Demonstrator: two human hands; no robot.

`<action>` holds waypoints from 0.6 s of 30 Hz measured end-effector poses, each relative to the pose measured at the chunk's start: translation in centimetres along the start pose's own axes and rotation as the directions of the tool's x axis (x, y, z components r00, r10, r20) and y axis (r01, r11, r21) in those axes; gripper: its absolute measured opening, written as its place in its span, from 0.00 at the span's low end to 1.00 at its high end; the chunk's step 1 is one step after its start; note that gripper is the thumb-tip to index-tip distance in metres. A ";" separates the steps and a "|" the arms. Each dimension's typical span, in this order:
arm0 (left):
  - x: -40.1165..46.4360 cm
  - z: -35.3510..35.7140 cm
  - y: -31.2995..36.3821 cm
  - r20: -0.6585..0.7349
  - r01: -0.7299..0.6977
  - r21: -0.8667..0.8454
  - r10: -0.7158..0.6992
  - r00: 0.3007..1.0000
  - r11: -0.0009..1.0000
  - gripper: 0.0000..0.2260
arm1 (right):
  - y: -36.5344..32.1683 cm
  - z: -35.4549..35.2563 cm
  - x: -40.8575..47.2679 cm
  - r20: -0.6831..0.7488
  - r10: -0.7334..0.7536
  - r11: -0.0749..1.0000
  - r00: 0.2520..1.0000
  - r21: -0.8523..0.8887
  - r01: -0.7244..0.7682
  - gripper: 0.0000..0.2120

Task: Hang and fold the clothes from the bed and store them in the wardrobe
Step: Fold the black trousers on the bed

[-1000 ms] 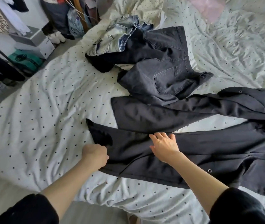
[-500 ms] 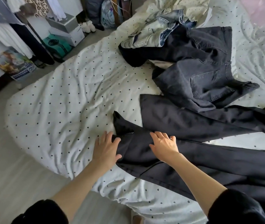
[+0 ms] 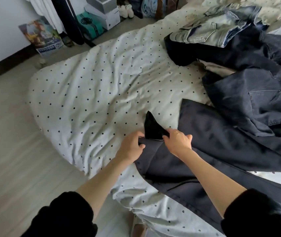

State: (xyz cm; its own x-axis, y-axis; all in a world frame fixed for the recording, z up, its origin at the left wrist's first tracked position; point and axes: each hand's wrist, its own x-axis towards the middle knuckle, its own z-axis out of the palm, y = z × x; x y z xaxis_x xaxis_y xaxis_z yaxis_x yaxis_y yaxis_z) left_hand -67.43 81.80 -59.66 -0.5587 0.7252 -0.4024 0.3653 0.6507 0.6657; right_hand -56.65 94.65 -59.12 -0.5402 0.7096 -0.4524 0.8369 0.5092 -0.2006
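Note:
Black trousers [image 3: 213, 142] lie spread across the dotted white bed [image 3: 93, 93], legs running to the right. My left hand [image 3: 131, 147] pinches the near leg's hem at its left end. My right hand [image 3: 177, 141] grips the same hem just beside it, and a black corner of fabric sticks up between the two hands. Dark grey jeans [image 3: 256, 103] lie crumpled behind the trousers. Light blue washed jeans [image 3: 213, 29] sit on top of the pile at the back right.
The bed's rounded corner ends at the left over a pale wood floor [image 3: 8, 151]. Stacked boxes [image 3: 102, 14], white shoes [image 3: 126, 10], a poster [image 3: 40, 36] and hanging clothes [image 3: 50, 12] stand along the back wall.
Both hands went from lying flat on the trouser leg to pinching its hem end and lifting a corner. The view has swung left, showing more floor.

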 end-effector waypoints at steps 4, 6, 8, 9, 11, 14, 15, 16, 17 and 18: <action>-1.4 -3.1 -3.4 -0.102 0.217 -0.025 -0.218 0.971 0.976 0.04 | -0.7 -0.9 0.8 -0.029 0.007 0.997 1.000 0.081 -0.004 0.10; -2.7 -4.7 -5.5 -0.061 0.368 0.083 -0.364 0.929 0.926 0.08 | -1.4 -1.3 0.9 -0.028 -0.007 0.992 1.000 0.126 0.010 0.08; -3.6 -5.5 -6.7 0.004 0.438 0.195 -0.447 0.894 0.878 0.09 | -1.9 -1.6 0.8 0.016 -0.032 0.988 0.999 0.153 0.029 0.12; -3.7 -5.7 -6.8 0.002 0.441 0.224 -0.453 0.892 0.869 0.06 | -1.8 -1.8 0.7 0.035 -0.061 0.987 0.998 0.154 0.055 0.13; -3.1 -5.9 -6.0 -0.047 0.397 0.208 -0.396 0.917 0.894 0.05 | -1.2 -2.2 0.3 0.035 -0.105 0.981 0.994 0.165 0.098 0.14; -1.1 -4.9 -2.5 -0.111 0.206 0.102 -0.194 0.975 0.973 0.11 | 1.2 -3.3 -0.9 -0.037 -0.125 0.982 0.991 0.139 0.129 0.16; -0.4 -4.1 -0.7 -0.106 0.132 0.070 -0.125 0.987 0.989 0.11 | 2.5 -3.7 -1.5 -0.081 -0.112 0.984 0.990 0.130 0.122 0.16; 0.3 -3.3 0.8 -0.101 0.065 0.043 -0.061 0.993 0.997 0.11 | 3.7 -4.0 -2.1 -0.150 -0.084 0.985 0.985 0.137 0.104 0.15; 1.1 -2.0 3.0 -0.078 -0.002 0.023 0.004 0.997 1.000 0.10 | 5.6 -4.8 -2.9 -0.221 -0.013 0.985 0.975 0.166 0.051 0.14; 1.5 -1.3 4.5 -0.061 -0.049 0.001 0.049 0.997 0.999 0.10 | 6.6 -5.2 -3.6 -0.279 0.055 0.978 0.959 0.211 0.006 0.12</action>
State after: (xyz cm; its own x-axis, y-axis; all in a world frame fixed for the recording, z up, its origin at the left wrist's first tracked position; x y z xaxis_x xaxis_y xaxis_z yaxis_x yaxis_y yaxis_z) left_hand -67.56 85.50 -56.49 -0.5849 0.7409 -0.3302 0.3925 0.6147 0.6842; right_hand -49.61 98.02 -54.27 -0.4968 0.8439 -0.2024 0.8336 0.3992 -0.3817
